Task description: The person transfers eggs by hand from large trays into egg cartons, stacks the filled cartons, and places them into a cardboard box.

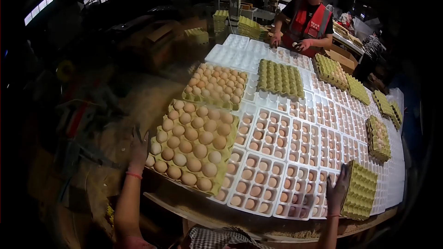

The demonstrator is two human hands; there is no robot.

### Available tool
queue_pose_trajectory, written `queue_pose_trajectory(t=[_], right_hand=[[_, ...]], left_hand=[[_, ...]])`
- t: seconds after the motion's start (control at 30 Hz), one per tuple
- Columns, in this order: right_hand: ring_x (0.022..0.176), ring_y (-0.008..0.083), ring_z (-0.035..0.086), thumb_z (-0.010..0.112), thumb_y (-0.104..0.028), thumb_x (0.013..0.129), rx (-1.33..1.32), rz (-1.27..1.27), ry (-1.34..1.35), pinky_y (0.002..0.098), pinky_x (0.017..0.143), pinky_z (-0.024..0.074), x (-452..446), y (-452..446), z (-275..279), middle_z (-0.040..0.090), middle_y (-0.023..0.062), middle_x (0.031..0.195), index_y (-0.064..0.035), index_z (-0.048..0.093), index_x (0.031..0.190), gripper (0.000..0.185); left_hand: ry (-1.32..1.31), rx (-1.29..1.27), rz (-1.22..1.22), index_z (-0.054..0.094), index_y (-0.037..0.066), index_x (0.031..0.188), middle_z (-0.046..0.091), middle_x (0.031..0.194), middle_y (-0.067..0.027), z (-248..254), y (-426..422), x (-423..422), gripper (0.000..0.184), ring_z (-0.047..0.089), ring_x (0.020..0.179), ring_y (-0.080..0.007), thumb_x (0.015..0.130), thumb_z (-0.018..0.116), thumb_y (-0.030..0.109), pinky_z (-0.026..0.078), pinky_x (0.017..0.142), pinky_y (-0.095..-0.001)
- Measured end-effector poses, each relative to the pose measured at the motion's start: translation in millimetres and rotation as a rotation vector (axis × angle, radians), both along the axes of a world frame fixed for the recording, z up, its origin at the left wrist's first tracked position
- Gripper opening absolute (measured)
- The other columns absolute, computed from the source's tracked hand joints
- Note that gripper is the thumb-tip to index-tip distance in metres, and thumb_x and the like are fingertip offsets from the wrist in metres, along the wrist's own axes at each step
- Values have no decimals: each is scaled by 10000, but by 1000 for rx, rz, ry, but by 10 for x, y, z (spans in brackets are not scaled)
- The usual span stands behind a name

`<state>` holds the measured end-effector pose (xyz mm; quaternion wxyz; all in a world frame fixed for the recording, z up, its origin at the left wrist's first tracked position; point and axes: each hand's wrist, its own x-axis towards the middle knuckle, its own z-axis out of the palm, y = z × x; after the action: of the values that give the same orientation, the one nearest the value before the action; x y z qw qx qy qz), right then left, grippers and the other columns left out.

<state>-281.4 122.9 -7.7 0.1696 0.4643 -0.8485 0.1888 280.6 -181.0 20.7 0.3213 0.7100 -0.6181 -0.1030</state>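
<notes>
My left hand (139, 150), fingers stretched upward and apart, is at the left edge of a yellow-green egg tray (229, 163) full of brown and pale eggs (185, 146). Whether its fingers touch the tray is hard to make out. On the other side, my right hand (338, 189) has its fingers spread and nothing in them. It is right beside a stack of yellow-green egg trays (361, 192) with no eggs on top. White plastic trays (265, 156), many of their compartments holding single eggs, lie between my hands.
Behind the near egg tray sits another full one (188, 96). An eggless tray (279, 78) rests on the white trays, and more trays line the right side. Across the table (194, 210) stands a person in a red vest (310, 20), hands over the far trays.
</notes>
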Motion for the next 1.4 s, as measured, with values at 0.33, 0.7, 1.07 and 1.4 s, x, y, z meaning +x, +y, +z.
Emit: queue_pose_trajectory(t=[0.33, 0.7, 1.07, 1.4], right_hand=[[683, 156, 602, 562, -406, 959, -14, 519, -1303, 312, 625, 488, 2578, -2163, -551, 612, 95, 776, -20, 537, 1141, 427], [1077, 267, 599, 679, -275, 893, -29, 522, -1142, 363, 893, 486, 2645, -2147, -421, 599, 218, 1172, -19, 270, 1466, 749], [1118, 194, 529, 621, -54, 850, -895, 304, -1925, 310, 948, 449, 2429, -563, -12, 509, 101, 1262, 21, 310, 1442, 672], [1175, 260, 562, 574, -146, 937, -176, 78, -1367, 361, 985, 454, 2730, 1104, -818, 569, 186, 1292, 16, 495, 1323, 426]], left_hand=[[-104, 254, -474, 618, -33, 1096, 628, 1065, -287, -312, -832, 100, 449, 575, 1019, -451, 972, 483, 377, 455, 855, -489], [35, 213, -423, 527, -40, 1242, 531, 1238, -279, -1011, -1401, 707, 482, 530, 1115, -404, 926, 617, 312, 434, 905, -434], [458, 246, -1036, 543, -47, 1177, 640, 1095, -163, 699, -589, -1628, 444, 597, 1000, -213, 878, 697, 244, 476, 885, -343], [-212, 326, -1624, 532, 9, 1094, 582, 1159, -209, -659, 214, -3725, 471, 587, 1051, -366, 837, 641, 389, 465, 904, -447]])
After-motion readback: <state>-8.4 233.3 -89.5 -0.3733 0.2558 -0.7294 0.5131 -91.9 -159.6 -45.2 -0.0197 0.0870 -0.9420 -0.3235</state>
